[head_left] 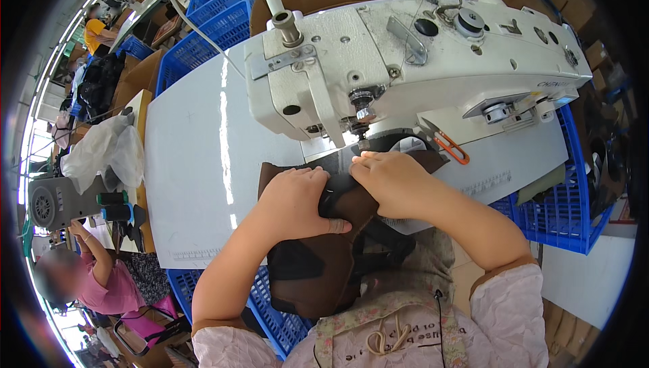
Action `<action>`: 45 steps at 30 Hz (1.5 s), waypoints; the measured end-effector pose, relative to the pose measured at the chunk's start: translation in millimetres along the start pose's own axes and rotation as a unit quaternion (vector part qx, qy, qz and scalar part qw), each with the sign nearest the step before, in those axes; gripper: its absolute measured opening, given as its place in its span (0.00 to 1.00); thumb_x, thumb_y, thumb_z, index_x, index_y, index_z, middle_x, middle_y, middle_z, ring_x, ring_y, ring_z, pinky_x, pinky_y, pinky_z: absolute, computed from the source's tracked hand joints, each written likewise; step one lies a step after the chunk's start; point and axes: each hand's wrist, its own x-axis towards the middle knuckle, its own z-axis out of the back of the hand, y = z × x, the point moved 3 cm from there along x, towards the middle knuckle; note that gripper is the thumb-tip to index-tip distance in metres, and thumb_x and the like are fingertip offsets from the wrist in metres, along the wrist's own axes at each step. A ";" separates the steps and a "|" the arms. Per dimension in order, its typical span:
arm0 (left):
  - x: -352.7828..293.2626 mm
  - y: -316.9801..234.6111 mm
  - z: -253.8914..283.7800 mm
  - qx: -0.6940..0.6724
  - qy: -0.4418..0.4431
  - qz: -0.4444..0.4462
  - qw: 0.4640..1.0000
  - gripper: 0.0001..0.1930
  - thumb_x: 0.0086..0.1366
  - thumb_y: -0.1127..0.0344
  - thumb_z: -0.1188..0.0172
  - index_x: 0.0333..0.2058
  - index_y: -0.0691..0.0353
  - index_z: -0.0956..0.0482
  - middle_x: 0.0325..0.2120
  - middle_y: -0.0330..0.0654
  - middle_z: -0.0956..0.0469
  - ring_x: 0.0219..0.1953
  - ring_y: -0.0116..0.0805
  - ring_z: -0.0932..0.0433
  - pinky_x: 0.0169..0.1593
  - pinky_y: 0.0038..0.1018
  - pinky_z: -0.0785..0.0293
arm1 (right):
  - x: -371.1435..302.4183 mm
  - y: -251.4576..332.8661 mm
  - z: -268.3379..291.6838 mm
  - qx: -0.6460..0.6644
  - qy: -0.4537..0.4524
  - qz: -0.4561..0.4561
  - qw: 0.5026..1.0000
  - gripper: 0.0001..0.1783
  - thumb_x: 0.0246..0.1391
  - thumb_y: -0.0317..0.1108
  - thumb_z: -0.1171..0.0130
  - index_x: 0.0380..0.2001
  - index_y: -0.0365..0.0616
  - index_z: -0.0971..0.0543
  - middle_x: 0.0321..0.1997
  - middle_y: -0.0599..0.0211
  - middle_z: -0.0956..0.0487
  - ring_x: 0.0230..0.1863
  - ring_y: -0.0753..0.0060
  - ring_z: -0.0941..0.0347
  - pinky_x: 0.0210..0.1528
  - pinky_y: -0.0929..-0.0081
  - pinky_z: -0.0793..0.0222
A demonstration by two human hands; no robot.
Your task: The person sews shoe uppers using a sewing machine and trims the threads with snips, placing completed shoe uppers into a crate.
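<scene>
1. White table (189, 158): your work overhangs its near edge toward your lap. Hanging weight could drag the seam off line.
2. White sewing machine (419, 57): stands across the table ahead of you.
3. Brown-and-black fabric piece (314, 260): partly under the machine's head, the rest bunched and hanging. A loose fold could slip beneath and get caught.
4. Left hand (291, 202): half spread on the fabric, thumb well apart from the fingers; can't tell whether it pinches a layer. Uneven pressure could skew the piece.
5. Right hand (389, 182): fingers bunched on the fabric; grip can't be told. Fingertips sit just beside the presser foot; straying closer risks a puncture.
6. Orange-handled snips (449, 145): just beyond the fabric's right end; swinging cloth could snag them.
7. Presser foot (364, 144): needle point too small to make out.
</scene>
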 end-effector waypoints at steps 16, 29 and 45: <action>16.1 9.1 7.5 -0.016 0.005 0.050 0.999 0.37 0.40 0.41 0.28 0.41 0.67 0.23 0.33 0.53 0.22 0.42 0.53 0.23 0.46 0.39 0.29 | 18.0 -15.2 14.3 0.010 0.052 -0.043 0.998 0.22 0.32 0.24 0.36 0.38 0.41 0.26 0.37 0.59 0.22 0.43 0.55 0.23 0.43 0.61 0.29; 29.2 13.7 13.8 -0.031 -0.008 0.065 0.997 0.33 0.40 0.41 0.29 0.37 0.65 0.20 0.31 0.54 0.21 0.39 0.54 0.22 0.43 0.41 0.27 | 28.6 -29.6 23.0 -0.021 0.048 -0.052 0.997 0.13 0.31 0.23 0.40 0.28 0.36 0.24 0.32 0.54 0.22 0.36 0.52 0.22 0.38 0.62 0.27; 30.5 11.7 16.5 -0.036 -0.019 0.057 0.998 0.30 0.41 0.44 0.28 0.35 0.66 0.19 0.29 0.55 0.20 0.36 0.55 0.21 0.41 0.40 0.26 | 30.6 -37.3 18.6 -0.002 0.042 -0.034 0.999 0.11 0.29 0.22 0.40 0.25 0.36 0.25 0.31 0.53 0.22 0.35 0.51 0.23 0.37 0.61 0.27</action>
